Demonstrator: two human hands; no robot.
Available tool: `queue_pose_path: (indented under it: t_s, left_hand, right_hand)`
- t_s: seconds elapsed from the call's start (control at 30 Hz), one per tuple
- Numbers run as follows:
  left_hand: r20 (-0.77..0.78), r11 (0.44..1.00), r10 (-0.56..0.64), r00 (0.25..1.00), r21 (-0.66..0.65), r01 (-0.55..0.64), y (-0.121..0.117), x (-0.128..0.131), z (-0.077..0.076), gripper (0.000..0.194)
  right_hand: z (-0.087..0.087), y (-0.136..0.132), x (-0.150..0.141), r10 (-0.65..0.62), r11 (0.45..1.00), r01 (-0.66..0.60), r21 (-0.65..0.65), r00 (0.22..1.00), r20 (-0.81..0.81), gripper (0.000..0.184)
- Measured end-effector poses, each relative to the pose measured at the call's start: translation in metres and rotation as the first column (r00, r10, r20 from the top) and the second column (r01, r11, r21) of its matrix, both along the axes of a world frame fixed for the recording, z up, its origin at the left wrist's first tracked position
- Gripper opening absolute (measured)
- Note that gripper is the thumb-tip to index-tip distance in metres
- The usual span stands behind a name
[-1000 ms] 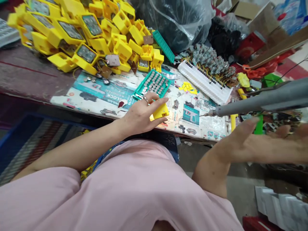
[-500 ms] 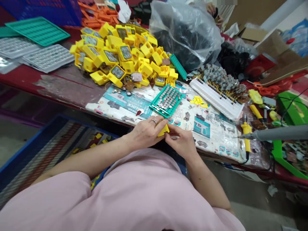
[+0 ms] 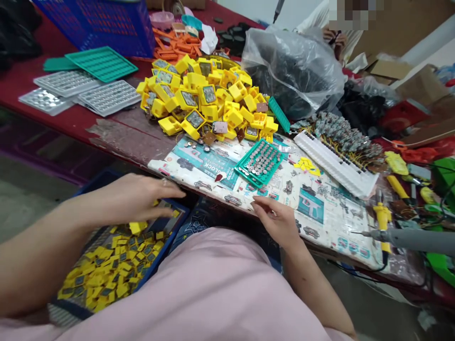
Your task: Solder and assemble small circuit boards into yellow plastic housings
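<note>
"Hanging over the blue bin (image 3: 180,222), how is your left hand (image 3: 135,198) shaped?"

"Your fingers there stretch forward with the thumb apart below them, so that grasp is loose."

"Where is the yellow block (image 3: 138,228) nearest you?"

"Just under that left hand, over the heap of small yellow blocks (image 3: 117,265) in the bin. Whether it touches them, I can't tell."

"And your right hand (image 3: 279,221)?"

"You have it at the near edge of the table, fingers curled and thumb close to them. I can't tell whether they pinch anything."

"What lies around it?"

"Beyond it, you have a green tray (image 3: 252,180) of round metal discs (image 3: 263,162) on a printed sheet (image 3: 330,222). Yellow chips (image 3: 306,166) lie right of the tray, and a bigger yellow pile (image 3: 213,99) sits behind. To your right, a grey screwdriver (image 3: 408,238) points inward."
</note>
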State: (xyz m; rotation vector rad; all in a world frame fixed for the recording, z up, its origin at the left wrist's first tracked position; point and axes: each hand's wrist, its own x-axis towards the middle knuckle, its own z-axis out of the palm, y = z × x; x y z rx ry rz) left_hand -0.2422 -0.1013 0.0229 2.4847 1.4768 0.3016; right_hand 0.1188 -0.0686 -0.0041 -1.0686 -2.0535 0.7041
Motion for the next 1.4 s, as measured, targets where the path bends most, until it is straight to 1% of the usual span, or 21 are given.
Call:
queue_pose_path:
  t_s: [0.03,0.1,0.17,0.23,0.3,0.37,0.47,0.53,0.57,0.6,0.63,0.67,0.73,0.8,0.83,0.93,1.0,1.1,1.17,1.3,1.4]
  left_hand:
    - [-0.060,0.996,-0.030,0.998,0.087,0.035,0.017,0.011,0.001,0.022]
    - [-0.130,0.969,0.041,0.991,0.248,-0.008,0.060,0.043,0.004,0.031]
    - [-0.077,0.936,0.026,0.997,0.352,0.002,0.109,0.076,0.004,0.037]
    - [-0.020,0.934,-0.023,1.000,0.355,0.029,0.153,0.102,0.002,0.043]
    - [-0.003,0.946,-0.059,0.998,0.318,0.057,0.187,0.117,-0.002,0.041]
    - [-0.013,0.950,-0.080,0.997,0.303,0.080,0.209,0.122,-0.004,0.032]
    - [0.046,0.959,-0.062,0.997,0.279,0.047,0.225,0.115,0.004,0.018]
    - [0.215,0.971,0.030,0.976,0.224,-0.079,0.225,0.106,0.016,0.009]
    - [0.333,0.974,0.088,0.939,0.171,-0.152,0.223,0.103,0.023,0.004]
    - [0.463,0.971,0.146,0.874,0.101,-0.216,0.220,0.100,0.030,0.005]
    - [0.589,0.968,0.198,0.783,0.009,-0.251,0.215,0.100,0.037,0.010]
    - [0.694,0.964,0.245,0.677,-0.099,-0.248,0.210,0.101,0.042,0.012]
    - [0.812,0.940,0.342,0.474,-0.304,-0.157,0.196,0.110,0.049,0.013]
    - [0.832,0.898,0.424,0.358,-0.437,-0.047,0.181,0.123,0.050,0.011]
    - [0.827,0.876,0.456,0.330,-0.482,-0.003,0.174,0.131,0.048,0.011]
    - [0.796,0.807,0.525,0.302,-0.578,0.119,0.153,0.156,0.038,0.015]
    - [0.775,0.754,0.555,0.302,-0.622,0.211,0.140,0.172,0.029,0.017]
    - [0.746,0.678,0.606,0.278,-0.666,0.311,0.123,0.192,0.016,0.018]
    - [0.715,0.629,0.654,0.248,-0.696,0.347,0.115,0.200,0.010,0.020]
    - [0.618,0.512,0.756,0.215,-0.764,0.392,0.106,0.208,0.001,0.023]
    - [0.561,0.448,0.800,0.216,-0.796,0.408,0.102,0.210,-0.003,0.023]
  right_hand:
    - [-0.001,0.000,-0.002,0.011,1.000,-0.011,0.010,1.000,0.009,0.015]
    - [-0.002,0.000,-0.005,0.033,0.999,-0.033,0.019,0.999,0.028,0.016]
    - [-0.001,0.000,-0.006,0.036,0.999,-0.037,0.013,0.998,0.053,0.017]
    - [0.002,-0.001,-0.004,0.018,1.000,-0.019,0.013,0.997,0.076,0.017]
    - [0.004,-0.002,0.001,-0.012,1.000,0.011,0.017,0.995,0.095,0.017]
    - [0.006,-0.003,0.007,-0.040,0.999,0.038,0.018,0.994,0.099,0.017]
    - [0.004,-0.003,0.017,-0.065,0.998,0.065,0.011,0.994,0.083,0.017]
    - [0.001,-0.002,0.022,-0.076,0.997,0.076,-0.003,0.995,0.068,0.016]
    - [0.000,-0.002,0.024,-0.080,0.997,0.081,-0.019,0.995,0.063,0.016]
    - [-0.001,-0.001,0.025,-0.080,0.996,0.082,-0.039,0.995,0.060,0.016]
    - [-0.002,0.001,0.025,-0.078,0.995,0.082,-0.060,0.995,0.055,0.016]
    - [-0.003,0.003,0.025,-0.077,0.993,0.081,-0.083,0.996,0.048,0.016]
    - [-0.004,0.007,0.023,-0.085,0.987,0.086,-0.138,0.996,0.013,0.016]
    - [-0.003,0.012,0.019,-0.143,0.971,0.125,-0.206,0.987,-0.075,0.024]
    - [-0.003,0.015,0.017,-0.184,0.958,0.146,-0.246,0.974,-0.135,0.036]
    - [0.001,0.020,0.009,-0.272,0.918,0.163,-0.361,0.922,-0.275,0.083]
    - [0.003,0.022,0.006,-0.295,0.898,0.158,-0.411,0.909,-0.295,0.094]
    - [0.004,0.021,0.010,-0.364,0.869,0.203,-0.451,0.880,-0.306,0.083]
    - [0.002,0.019,0.018,-0.415,0.832,0.214,-0.512,0.853,-0.317,0.076]
    - [-0.001,0.012,0.038,-0.472,0.745,0.194,-0.638,0.829,-0.299,0.070]
    - [-0.002,0.007,0.047,-0.486,0.717,0.168,-0.677,0.817,-0.311,0.071]
